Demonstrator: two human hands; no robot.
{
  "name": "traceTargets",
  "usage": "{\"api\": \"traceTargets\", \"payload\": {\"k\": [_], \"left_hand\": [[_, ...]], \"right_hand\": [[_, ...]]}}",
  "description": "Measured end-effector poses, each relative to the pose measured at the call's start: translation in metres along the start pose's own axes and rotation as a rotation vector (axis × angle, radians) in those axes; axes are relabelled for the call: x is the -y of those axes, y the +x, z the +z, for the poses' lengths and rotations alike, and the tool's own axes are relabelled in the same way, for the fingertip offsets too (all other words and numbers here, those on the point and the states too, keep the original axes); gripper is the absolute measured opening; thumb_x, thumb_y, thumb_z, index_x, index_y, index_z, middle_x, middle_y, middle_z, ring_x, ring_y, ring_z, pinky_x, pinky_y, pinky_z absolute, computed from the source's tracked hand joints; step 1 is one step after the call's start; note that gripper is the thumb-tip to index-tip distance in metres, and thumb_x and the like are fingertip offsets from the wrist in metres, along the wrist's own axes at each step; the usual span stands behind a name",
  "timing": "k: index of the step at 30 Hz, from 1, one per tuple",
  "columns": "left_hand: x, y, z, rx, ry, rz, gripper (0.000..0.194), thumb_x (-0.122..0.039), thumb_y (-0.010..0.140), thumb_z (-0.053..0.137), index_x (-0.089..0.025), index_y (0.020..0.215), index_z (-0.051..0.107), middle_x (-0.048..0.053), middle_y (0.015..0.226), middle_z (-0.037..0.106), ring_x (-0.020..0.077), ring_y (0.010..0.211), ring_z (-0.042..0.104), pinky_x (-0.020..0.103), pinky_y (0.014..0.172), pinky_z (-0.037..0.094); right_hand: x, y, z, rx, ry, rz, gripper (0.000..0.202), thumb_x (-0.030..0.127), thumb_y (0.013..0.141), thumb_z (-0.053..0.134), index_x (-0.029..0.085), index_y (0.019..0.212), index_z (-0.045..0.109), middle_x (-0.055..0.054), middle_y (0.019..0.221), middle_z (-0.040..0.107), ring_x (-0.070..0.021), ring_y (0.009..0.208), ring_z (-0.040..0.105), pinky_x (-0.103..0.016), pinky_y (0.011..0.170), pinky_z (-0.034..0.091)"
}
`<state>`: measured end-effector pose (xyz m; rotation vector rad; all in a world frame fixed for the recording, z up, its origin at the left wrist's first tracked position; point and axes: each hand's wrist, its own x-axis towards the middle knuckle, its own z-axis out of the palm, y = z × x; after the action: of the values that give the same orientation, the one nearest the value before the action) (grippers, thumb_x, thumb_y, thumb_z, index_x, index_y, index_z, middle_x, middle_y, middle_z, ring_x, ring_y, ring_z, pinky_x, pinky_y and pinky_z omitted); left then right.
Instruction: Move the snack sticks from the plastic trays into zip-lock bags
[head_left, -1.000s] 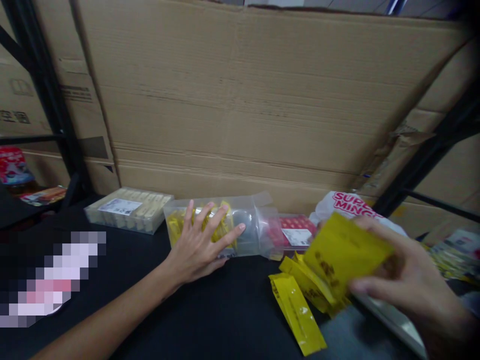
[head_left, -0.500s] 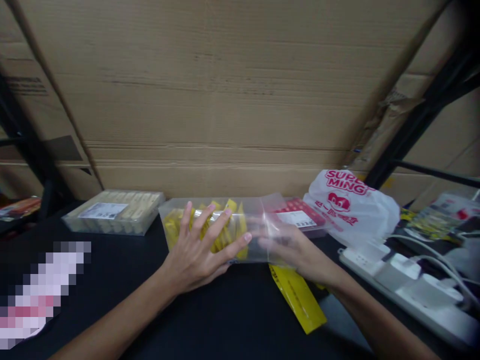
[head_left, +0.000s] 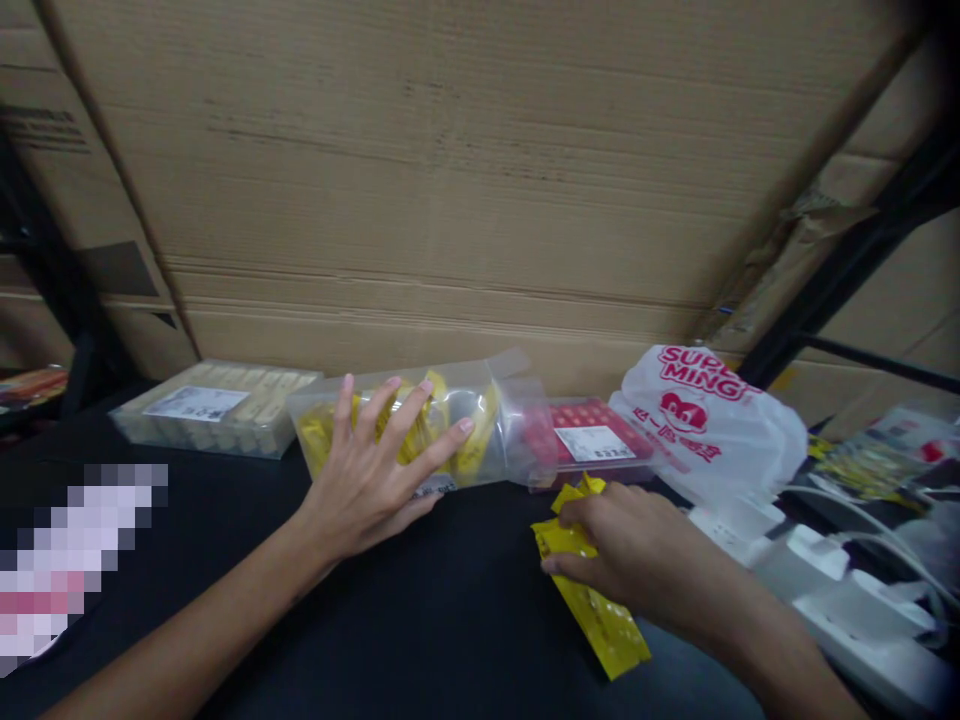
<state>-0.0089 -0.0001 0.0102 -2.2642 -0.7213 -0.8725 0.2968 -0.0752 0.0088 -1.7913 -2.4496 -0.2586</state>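
Observation:
A clear plastic box lies on its side on the black table, with several yellow packets inside. Across its near face my left hand rests with the fingers spread apart, touching the plastic. To the right of the box, my right hand is closed, fingers and thumb pinching a yellow packet. Another yellow packet lies beneath that hand, pointing toward me. How many packets the right fingers hold is partly hidden.
Behind are a labelled tray of pale rolls, a red labelled box and a white printed plastic bag. A white power strip with plugs and cables runs along the right. Cardboard walls the back.
My right hand has come out of the box's right end, moved down to the loose yellow packets and closed there. The left hand stays on the box; the view has shifted slightly.

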Motion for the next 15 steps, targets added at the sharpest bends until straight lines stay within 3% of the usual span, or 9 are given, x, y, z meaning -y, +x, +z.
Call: {"api": "traceTargets", "payload": {"k": [3,9,15], "left_hand": [[-0.001,-0.001,0.001,0.009,0.003,0.004,0.083,-0.046,0.082,0.08,-0.031,0.155,0.042,0.02,0.16,0.039,0.0483,0.144,0.038,0.079,0.116,0.017],[-0.002,-0.002,0.001,0.02,0.002,0.006,0.084,-0.048,0.082,0.08,-0.032,0.155,0.042,0.02,0.16,0.038,0.0482,0.144,0.037,0.079,0.116,0.016],[-0.003,-0.001,0.0,0.022,0.013,0.014,0.083,-0.048,0.083,0.079,-0.032,0.155,0.041,0.021,0.159,0.039,0.0485,0.143,0.038,0.08,0.115,0.017]], "right_hand": [[0.011,-0.004,0.011,-0.024,-0.027,-0.024,0.031,0.037,0.071,0.084,0.02,0.095,0.078,-0.014,0.092,0.076,-0.0375,0.083,0.073,-0.045,0.066,0.054],[0.022,-0.001,0.005,0.075,0.08,-0.056,0.024,0.018,0.077,0.07,0.018,0.101,0.075,-0.016,0.108,0.073,-0.0356,0.094,0.073,-0.05,0.081,0.057],[0.031,0.002,0.006,0.13,0.185,-0.073,0.026,0.011,0.071,0.064,0.02,0.093,0.073,-0.013,0.109,0.072,-0.0355,0.101,0.07,-0.05,0.086,0.055]]}}
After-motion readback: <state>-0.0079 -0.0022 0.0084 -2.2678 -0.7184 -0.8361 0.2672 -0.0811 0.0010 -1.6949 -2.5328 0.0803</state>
